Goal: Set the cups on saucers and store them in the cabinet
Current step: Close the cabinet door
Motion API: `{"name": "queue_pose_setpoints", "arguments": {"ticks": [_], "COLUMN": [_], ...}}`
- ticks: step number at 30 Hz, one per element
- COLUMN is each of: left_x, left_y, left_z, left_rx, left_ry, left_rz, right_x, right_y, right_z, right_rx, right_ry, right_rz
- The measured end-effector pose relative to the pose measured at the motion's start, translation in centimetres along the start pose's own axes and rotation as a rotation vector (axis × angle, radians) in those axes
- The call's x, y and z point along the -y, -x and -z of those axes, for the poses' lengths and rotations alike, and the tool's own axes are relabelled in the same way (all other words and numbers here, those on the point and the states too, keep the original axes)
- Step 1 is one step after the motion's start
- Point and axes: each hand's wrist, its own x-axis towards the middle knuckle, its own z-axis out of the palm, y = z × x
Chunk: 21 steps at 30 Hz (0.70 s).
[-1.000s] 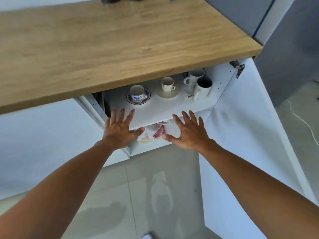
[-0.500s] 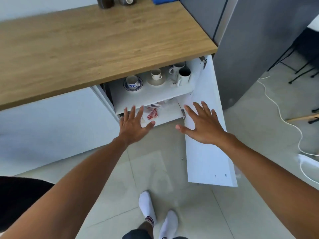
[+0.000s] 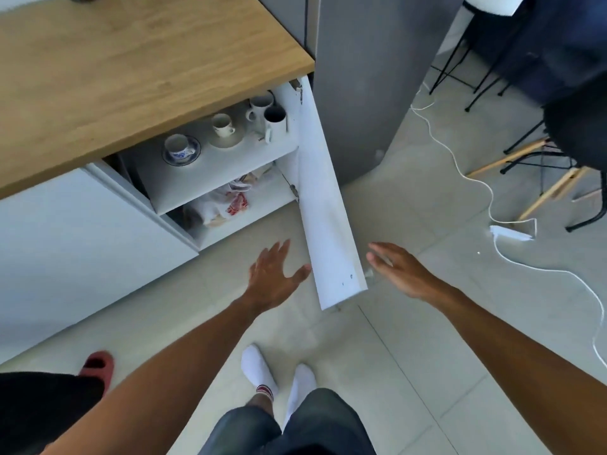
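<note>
On the upper shelf (image 3: 230,162) of the open white cabinet, a blue-patterned cup (image 3: 177,146) sits on a blue-rimmed saucer (image 3: 195,153). To its right a plain white cup (image 3: 222,124) rests on a white saucer (image 3: 226,141). Two white mugs (image 3: 267,114) stand at the shelf's right end. The cabinet door (image 3: 326,224) hangs open toward me. My left hand (image 3: 272,277) is open, just left of the door's lower edge. My right hand (image 3: 399,270) is open, just right of that edge. Neither hand holds anything.
A wooden countertop (image 3: 131,67) overhangs the cabinet. Plastic bags (image 3: 226,203) lie on the lower shelf. A grey fridge (image 3: 371,77) stands right of the door. White cable and power strip (image 3: 510,232) lie on the tiled floor near chairs (image 3: 558,152). A red slipper (image 3: 97,367) lies at lower left.
I have stood back from the cabinet. Both hands pulled away from the shelf front and down to either side of the open door's lower edge.
</note>
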Motion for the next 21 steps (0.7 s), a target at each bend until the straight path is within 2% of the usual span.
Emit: {"name": "queue_pose_setpoints", "arguments": {"ticks": [2, 5, 13, 17, 21], "left_x": [-2.3, -5.5, -7.1, -6.2, -3.7], "left_y": [1.0, 2.6, 4.6, 5.3, 5.9], "left_z": [-1.9, -4.4, -8.4, -8.9, -8.1], "left_rx": [0.038, 0.116, 0.167, 0.187, 0.119], "left_ry": [0.111, 0.271, 0.470, 0.545, 0.545], "left_rz": [-0.083, -0.149, -0.072, -0.020, 0.003], "right_x": [-1.1, -2.3, -2.9, -2.3, -0.3], "right_y": [0.6, 0.9, -0.1, -0.7, -1.6], "right_z": [-0.5, -1.0, -2.6, -3.2, -4.8], "right_rx": [0.050, 0.048, -0.013, 0.012, 0.078], "right_ry": [-0.143, -0.182, -0.151, -0.163, -0.174], "right_rz": [-0.034, -0.017, 0.065, 0.095, 0.140]}}
